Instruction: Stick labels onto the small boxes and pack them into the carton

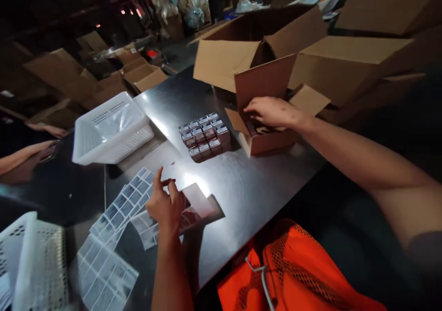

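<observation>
My left hand (165,204) is low over the metal table, its fingers curled at a small pale-and-red carton (197,201); part of the carton is hidden behind the hand. Just left of it lie sheets of printed labels (119,212), overlapping each other. My right hand (272,112) reaches into a small open cardboard box (272,144), with bent fingers whose tips are down among dark contents. What those fingertips hold, if anything, is hidden. Between the hands stands a block of several small shrink-wrapped-looking cartons (204,136), stacked in rows.
A white plastic basket (113,147) with clear plastic inside stands at the table's far left, another basket (41,260) at lower left. Large open cartons (228,62) rise behind the small box. Another person's arm (24,157) shows at left. An orange mesh vest (293,269) is below.
</observation>
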Demonstrator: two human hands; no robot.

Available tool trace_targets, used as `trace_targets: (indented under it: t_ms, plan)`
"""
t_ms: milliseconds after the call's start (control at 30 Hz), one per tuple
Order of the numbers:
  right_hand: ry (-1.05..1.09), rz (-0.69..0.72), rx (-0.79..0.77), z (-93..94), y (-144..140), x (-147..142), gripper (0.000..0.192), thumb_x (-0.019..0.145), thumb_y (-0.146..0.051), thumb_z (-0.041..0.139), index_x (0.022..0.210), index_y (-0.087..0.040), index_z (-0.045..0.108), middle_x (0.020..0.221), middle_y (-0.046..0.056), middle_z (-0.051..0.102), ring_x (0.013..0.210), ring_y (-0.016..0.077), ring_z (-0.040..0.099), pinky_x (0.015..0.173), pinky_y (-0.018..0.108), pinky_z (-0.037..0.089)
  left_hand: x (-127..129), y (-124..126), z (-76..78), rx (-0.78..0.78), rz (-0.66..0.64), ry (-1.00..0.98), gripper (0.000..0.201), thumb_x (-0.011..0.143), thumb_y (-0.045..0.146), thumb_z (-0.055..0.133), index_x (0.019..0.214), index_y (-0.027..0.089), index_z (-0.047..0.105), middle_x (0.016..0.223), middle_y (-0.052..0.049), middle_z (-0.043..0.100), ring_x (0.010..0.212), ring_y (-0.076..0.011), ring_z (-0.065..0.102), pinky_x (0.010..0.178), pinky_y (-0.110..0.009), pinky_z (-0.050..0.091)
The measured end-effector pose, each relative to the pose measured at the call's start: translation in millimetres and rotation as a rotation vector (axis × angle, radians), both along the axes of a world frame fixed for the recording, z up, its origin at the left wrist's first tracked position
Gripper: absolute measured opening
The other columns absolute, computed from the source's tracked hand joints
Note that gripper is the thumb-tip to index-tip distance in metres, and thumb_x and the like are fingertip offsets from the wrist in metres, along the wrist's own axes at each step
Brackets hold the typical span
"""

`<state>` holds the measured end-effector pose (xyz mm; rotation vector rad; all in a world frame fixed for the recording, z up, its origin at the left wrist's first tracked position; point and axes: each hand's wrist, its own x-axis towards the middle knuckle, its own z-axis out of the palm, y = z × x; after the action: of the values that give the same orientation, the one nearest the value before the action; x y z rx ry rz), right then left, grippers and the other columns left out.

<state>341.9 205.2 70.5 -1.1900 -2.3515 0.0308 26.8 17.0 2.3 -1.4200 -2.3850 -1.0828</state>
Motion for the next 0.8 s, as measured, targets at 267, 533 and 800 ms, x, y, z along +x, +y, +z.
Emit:
trace_targets:
  t_ms: [267,533,800]
  plan:
    - [0.362,0.719,-0.444,-42.1,-126,-153,0.044,0.076,-0.023,0.082,0.117,-0.017,0.066,0.109,0.008,0.07,0.101,0.022,0.066,0.089,0.034,0.051,2,0,-1.4,0.111,-0.031,-0.126,0.044,0.099,0.038,0.038,0.132,0.015,0.058,0.071,-0.001,0.069,0.056,-0.0131,0.06,0.06,-0.025,0.037]
    - [0.451,0.408,-0.742,-62.2,-113,-165,0.022,0.084,-0.023,0.073,0.105,-0.018,0.071,0.08,0.0,0.074,0.075,0.0151,0.068,0.071,0.025,0.046,-8,1,4.6,-0.142,0.166,0.044,0.043,0.104,0.04,0.031,0.119,0.022,0.067,0.069,-0.004,0.065,0.057,-0.0166,0.055,0.058,-0.028,0.025]
    - [0.346,0.551,-0.334,-64.6,-121,-154,0.007,0.089,-0.027,0.069,0.088,-0.021,0.073,0.103,0.007,0.071,0.102,0.0227,0.063,0.095,0.039,0.046,-5,5,2.2,-0.399,0.127,0.151,0.04,0.102,0.042,0.035,0.106,0.023,0.07,0.06,-0.004,0.059,0.055,-0.0188,0.053,0.057,-0.028,0.02]
